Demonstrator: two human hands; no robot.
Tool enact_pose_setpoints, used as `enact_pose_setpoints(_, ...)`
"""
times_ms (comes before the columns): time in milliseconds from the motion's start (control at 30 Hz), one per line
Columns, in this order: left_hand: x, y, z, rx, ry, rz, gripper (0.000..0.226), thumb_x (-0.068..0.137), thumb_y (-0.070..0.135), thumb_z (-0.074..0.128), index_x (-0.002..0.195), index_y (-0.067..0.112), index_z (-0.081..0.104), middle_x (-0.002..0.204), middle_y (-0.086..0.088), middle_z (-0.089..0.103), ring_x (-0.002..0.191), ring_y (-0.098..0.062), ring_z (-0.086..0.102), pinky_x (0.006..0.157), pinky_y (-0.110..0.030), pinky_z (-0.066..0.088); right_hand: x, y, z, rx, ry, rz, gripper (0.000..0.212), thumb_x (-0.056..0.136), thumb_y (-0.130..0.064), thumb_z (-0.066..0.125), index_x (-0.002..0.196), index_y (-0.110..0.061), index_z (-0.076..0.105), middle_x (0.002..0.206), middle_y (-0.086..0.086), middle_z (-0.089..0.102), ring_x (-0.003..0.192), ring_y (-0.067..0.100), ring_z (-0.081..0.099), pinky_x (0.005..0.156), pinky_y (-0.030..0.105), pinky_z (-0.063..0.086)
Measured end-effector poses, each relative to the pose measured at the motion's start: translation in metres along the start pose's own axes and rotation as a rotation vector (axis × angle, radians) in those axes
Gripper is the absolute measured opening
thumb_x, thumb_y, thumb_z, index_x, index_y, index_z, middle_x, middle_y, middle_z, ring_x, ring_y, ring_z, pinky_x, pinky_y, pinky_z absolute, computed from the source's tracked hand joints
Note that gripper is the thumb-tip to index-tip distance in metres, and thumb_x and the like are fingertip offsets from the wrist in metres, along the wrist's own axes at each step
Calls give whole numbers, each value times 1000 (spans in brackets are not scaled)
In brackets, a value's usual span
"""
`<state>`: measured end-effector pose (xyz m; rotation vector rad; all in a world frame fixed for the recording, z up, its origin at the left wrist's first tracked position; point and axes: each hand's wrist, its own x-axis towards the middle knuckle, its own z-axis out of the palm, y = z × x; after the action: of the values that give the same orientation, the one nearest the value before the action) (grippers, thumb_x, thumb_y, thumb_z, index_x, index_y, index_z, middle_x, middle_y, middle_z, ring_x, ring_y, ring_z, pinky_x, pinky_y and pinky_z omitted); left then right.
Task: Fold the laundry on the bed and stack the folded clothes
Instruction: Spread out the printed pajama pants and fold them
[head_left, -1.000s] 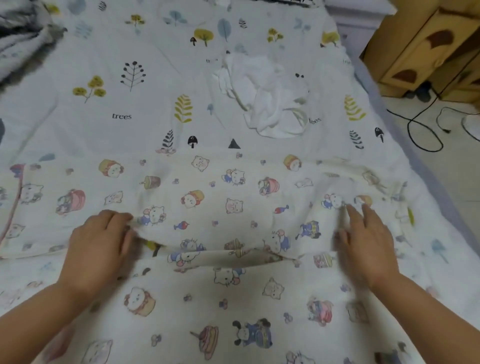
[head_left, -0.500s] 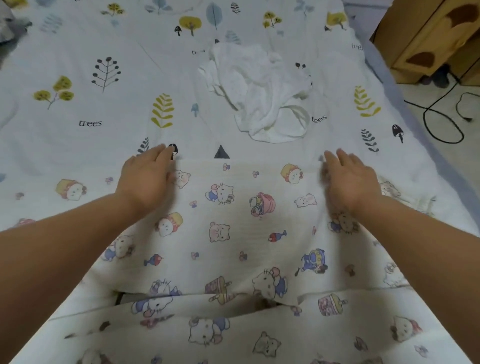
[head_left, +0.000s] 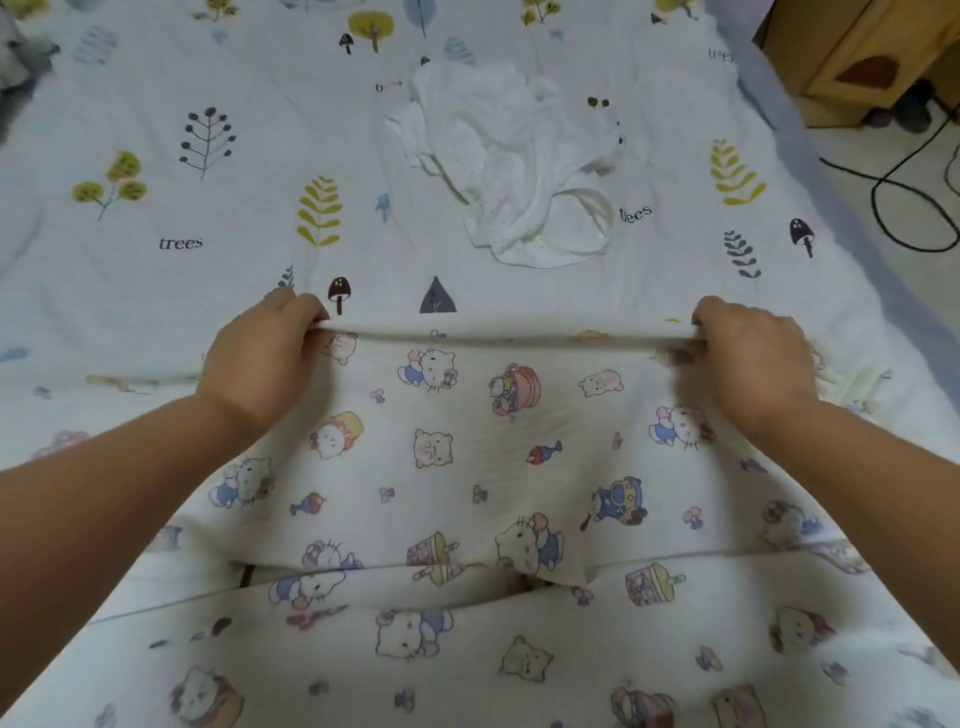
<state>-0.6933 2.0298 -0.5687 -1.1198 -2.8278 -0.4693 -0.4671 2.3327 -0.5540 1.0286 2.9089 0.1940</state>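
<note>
Cartoon-print cloth, soft, far edge pinched taut by both hands.

A wooden cabinet stands on the floor just beside the bed; a black cable loops near the cabinet.

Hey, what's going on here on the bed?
A person is folding laundry. The left hand and right hand each pinch the far edge of a cartoon-print cloth, holding it taut between them just above the bed. A crumpled white garment lies unfolded farther up the bed. No finished stack is in view.
</note>
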Motion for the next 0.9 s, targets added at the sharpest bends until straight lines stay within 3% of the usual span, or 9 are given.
enact_pose_setpoints(267,-63,22,-48,-19,74,1,11,89,-1,53,96,-4,61,91,-20,57,75,-39,56,57,-43,43,-68,15,-23,134,190,-96,14,75,15,57,82,4,59,66,19,56,62,36,50,63,38,31)
enact_pose_setpoints(500,-135,35,-84,35,56,84,15,78,-12,64,89,-3,61,81,-20,59,62,-39,58,49,-33,37,-140,25,-35,232,326,-156,18,66,20,62,77,5,61,62,20,57,58,37,53,63,43,43)
enact_pose_setpoints(600,-166,38,-91,40,80,155,6,83,1,56,87,-2,60,76,-17,58,58,-38,57,48,-26,31,-169,30,-36,231,332,-170,22,62,22,65,76,5,62,61,19,57,57,36,54,59,42,44)
enact_pose_setpoints(700,-198,39,-96,-1,31,217,27,84,20,41,86,0,59,74,-14,57,55,-34,56,43,-25,31,-198,34,-34,213,310,-174,29,55,25,67,77,5,62,60,18,55,55,36,53,56,42,43)
enact_pose_setpoints(767,-221,41,-96,-42,4,240,26,83,23,39,87,4,57,73,-12,58,54,-32,57,40,-31,39,-217,34,-32,198,305,-174,30,53,24,68,75,5,62,59,18,54,55,35,53,54,41,42)
enact_pose_setpoints(900,-260,42,-92,-90,-53,307,14,84,25,39,90,16,48,73,-9,58,58,-27,57,41,-26,37,-253,32,-27,159,276,-163,34,46,23,72,71,2,61,58,16,53,55,33,52,53,37,40)
